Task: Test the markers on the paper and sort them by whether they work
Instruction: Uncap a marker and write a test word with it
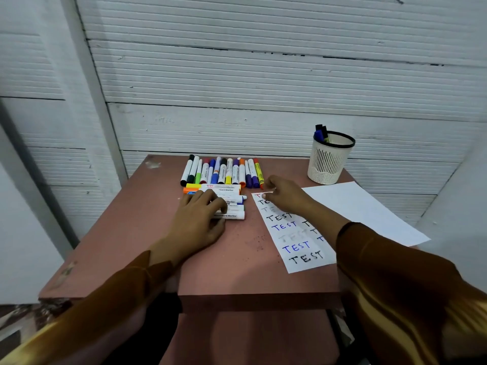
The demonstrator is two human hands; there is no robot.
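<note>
A reddish-brown table (137,233) is seen from above, and places are given from the sheet of paper (355,206) lying on its right part. The paper's far right corner overhangs the table edge, and much of its middle is hidden by the right forearm and brown sleeve (395,272). The word TEST is written down the sheet's left side in black, blue and a faint grey; a second column is cut off by the arm, so only first letters can be read.

The right hand (284,193) is held over the sheet's top left corner, fingers curled and pinched; whether anything is gripped cannot be told, as the fingertips are blurred.

Left of the paper, a small heap of whiteboard markers (229,204) lies crosswise. The left hand (200,217) is laid on this heap, fingers loosely bent over the barrels, with no marker clearly lifted. Behind the heap, a row of coloured markers (224,172) is lined up side by side.

Behind the paper, at the table's far right corner, a white mesh pen cup (329,162) stands with dark marker caps showing above its black rim.
</note>
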